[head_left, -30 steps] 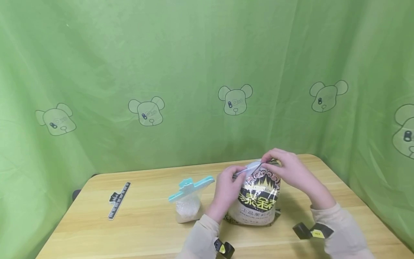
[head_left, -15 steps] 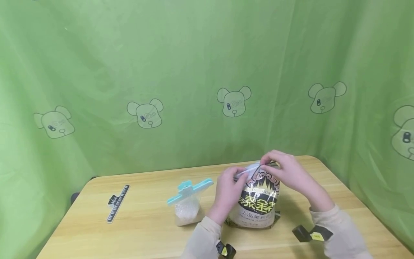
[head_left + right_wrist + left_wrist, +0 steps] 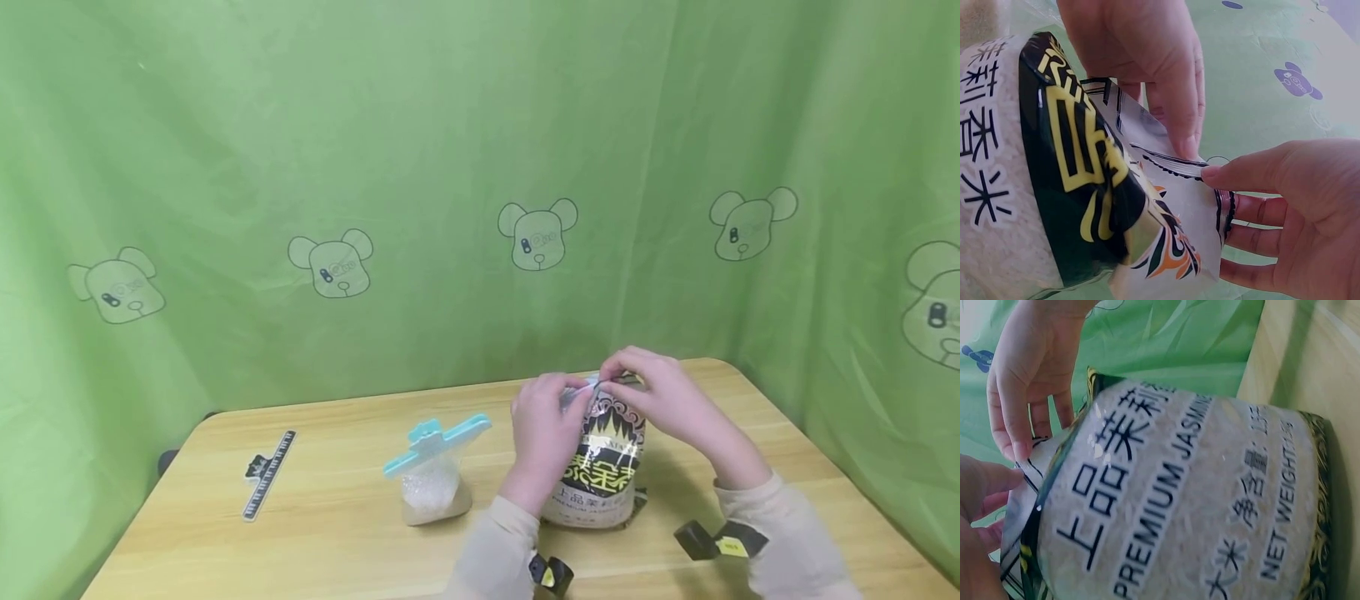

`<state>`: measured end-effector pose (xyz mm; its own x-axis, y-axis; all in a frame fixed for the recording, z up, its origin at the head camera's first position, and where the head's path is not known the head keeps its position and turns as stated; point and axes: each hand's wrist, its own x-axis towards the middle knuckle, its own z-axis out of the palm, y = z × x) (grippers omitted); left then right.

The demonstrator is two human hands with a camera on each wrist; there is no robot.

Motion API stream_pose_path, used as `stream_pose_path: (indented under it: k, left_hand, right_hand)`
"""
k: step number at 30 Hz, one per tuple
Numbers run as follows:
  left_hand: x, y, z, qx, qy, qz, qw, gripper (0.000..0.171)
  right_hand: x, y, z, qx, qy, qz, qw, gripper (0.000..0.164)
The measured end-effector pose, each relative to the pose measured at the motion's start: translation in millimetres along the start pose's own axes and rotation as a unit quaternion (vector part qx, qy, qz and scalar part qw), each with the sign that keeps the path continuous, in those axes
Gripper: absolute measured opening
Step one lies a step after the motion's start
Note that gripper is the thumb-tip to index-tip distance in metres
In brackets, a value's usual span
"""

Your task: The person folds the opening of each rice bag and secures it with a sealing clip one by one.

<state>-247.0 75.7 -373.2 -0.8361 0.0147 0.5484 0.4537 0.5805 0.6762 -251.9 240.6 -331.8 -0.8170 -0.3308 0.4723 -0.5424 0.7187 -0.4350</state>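
A rice bag is stood upright on the right part of the surface, its printed front turned toward the person. Its top edge is pinched by both hands, and the body of the bag is hung below the fingers and left ungripped. By the left hand, the edge is grasped toward the bag's left side, with the thumb pressed on the near face. By the right hand, the edge is grasped just beside that spot, farther to the right; in the right wrist view its thumb is laid on the sealing strip and its other fingers are placed behind the film. The two thumbs are held near each other along the strip.

To the left of the rice bag, apart from it, a small clear bag of white grains is set on the surface, its top held by a turquoise clip. Farther left, a black clip is laid flat. The surface is backed by a green curtain printed with bear heads.
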Motion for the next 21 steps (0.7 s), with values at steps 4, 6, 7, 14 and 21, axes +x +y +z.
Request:
stream_pose_path:
  k: [4,6,7,14,21]
  left_hand:
    - [-0.1,5.0,1.0,0.021,0.008,0.002,0.9997,0.016]
    - [-0.4,6.2,1.7,0.034,0.007,0.005,0.9994,0.017]
    - [-0.7,6.6,2.2,0.042,0.008,0.007,0.9990,0.018]
    - [-1.3,5.1,3.7,0.065,0.024,0.033,0.9970,0.017]
    - [-0.9,4.9,1.8,0.064,0.013,0.025,0.9976,0.018]
  right_hand:
    - [0.4,-0.6,-0.1,0.001,-0.002,0.001,1.000,0.009]
    - [0.3,-0.4,0.2,0.001,-0.002,0.001,1.000,0.009]
    - [0.0,-0.2,0.5,0.001,-0.002,0.001,1.000,0.009]
    - [-1.1,1.0,1.8,-0.003,0.005,-0.003,1.000,0.009]
    - [-0.9,-0.4,1.1,-0.003,0.007,-0.016,1.000,0.009]
